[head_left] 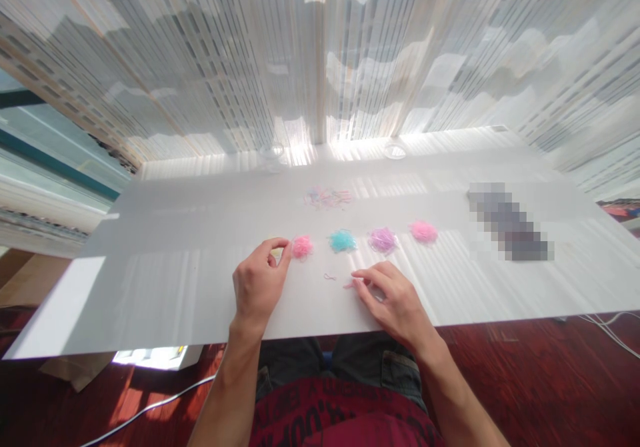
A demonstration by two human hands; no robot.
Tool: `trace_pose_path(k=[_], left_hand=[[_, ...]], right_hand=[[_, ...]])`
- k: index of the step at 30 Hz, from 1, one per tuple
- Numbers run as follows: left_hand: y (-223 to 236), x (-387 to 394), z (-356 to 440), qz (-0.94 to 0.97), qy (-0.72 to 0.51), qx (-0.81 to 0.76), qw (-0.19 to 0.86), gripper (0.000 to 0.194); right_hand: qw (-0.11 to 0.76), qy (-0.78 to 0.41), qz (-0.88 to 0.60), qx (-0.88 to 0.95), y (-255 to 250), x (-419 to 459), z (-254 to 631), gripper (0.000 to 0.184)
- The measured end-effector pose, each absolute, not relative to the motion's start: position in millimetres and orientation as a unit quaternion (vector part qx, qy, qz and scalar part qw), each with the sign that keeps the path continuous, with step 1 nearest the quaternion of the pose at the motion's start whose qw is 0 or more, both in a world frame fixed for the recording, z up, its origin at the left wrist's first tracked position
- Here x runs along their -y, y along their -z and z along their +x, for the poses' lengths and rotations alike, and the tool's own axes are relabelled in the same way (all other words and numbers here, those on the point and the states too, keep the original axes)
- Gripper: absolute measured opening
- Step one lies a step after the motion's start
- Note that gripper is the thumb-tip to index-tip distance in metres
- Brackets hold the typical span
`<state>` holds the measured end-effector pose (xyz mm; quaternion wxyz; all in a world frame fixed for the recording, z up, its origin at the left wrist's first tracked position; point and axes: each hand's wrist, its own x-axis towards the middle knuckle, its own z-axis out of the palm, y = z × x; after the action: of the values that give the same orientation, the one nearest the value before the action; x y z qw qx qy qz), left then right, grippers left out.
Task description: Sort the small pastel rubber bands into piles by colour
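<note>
My left hand [261, 277] has thumb and forefinger pinched at the left edge of a hot-pink pile of tiny elastic bands [302, 247]. Whatever is between those fingertips is too small to make out. Part of a yellow pile [276, 253] shows through the curl of the fingers. On the right, my right hand [387, 294] rests low over the table, thumb and forefinger closed on a small pink elastic band [349, 286] that pokes out leftward. Between the hands lies a single thin pinkish band [329, 276], twisted into a loop.
A row holds teal [343, 240], purple [383, 240] and light-pink piles [423, 232]. Behind it spreads a mixed-colour heap [329, 198]. Two clear round dishes [273, 150] [395, 151] stand near the curtain [320, 54]. A blurred dark object [510, 220] lies on the white table [175, 254].
</note>
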<state>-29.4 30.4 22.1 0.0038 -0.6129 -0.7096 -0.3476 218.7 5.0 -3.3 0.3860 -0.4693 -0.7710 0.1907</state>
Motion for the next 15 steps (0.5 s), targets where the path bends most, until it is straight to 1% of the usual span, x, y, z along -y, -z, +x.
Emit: trace_pose_path(k=[15], left_hand=[[-28.9, -35.0, -21.7, -0.620, 0.282, 0.731, 0.018, 0.008]], right_hand=[[0.388, -0.203, -0.468, 0.768, 4.6, -4.5, 219.7, 0.015]])
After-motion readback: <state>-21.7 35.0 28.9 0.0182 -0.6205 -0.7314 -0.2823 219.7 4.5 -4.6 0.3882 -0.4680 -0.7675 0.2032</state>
